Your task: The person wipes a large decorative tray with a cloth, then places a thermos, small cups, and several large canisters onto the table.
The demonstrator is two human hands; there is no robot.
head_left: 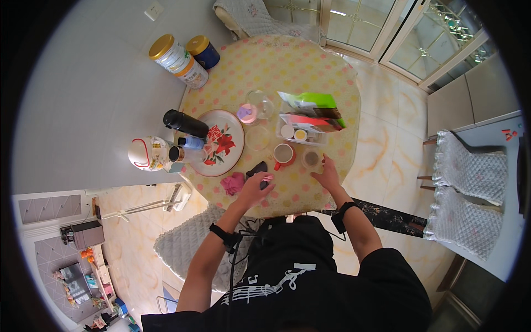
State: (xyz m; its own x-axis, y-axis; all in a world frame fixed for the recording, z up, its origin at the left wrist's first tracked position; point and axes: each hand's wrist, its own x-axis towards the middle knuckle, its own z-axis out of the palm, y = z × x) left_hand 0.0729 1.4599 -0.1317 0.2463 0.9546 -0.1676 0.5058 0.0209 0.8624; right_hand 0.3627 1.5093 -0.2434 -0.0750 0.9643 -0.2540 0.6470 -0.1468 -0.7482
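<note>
On a round table with a patterned cloth, my left hand (256, 190) is closed around a dark cloth item with a pink part, whose dark portion (257, 168) sticks out past my fingers. A crumpled pink cloth (233, 183) lies just left of it. My right hand (327, 174) is spread beside a clear cup (310, 158); whether the fingers touch it I cannot tell. Between my hands, a little farther off, stands a red mug (283, 155) with a pale inside. I see a clear round dish or lid (256, 137) beyond it to the left.
A clear bin (305, 139) holds bags and small jars. A floral tray (238, 149) carries a black flask (186, 123) and bottles. A pink-lidded jar (248, 113), tall tins (178, 60) and a white thermos jug (151, 153) stand around. A cushioned chair (193, 245) touches the near left edge.
</note>
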